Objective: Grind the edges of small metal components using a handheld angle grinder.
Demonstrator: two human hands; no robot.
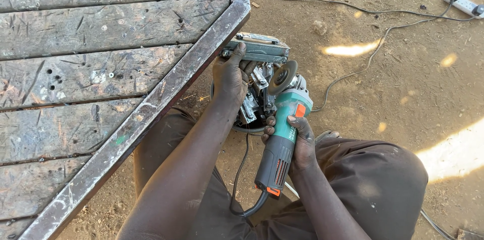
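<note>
One teal-and-grey angle grinder (282, 134), orange-accented

One camera on my head, looking steeply down.
It sits close above my forearms and lap, facing the scarred wooden-plank surface with steel rim (151, 109) at left and bare dirt ground (403, 83) at right.

A worn wooden-plank table (91, 68) with a steel edge frame (166, 88) stands on bare dirt ground (393, 83), where a black cable (353, 8), a white power strip (466, 4) and a small stone (319, 27) lie.
</note>
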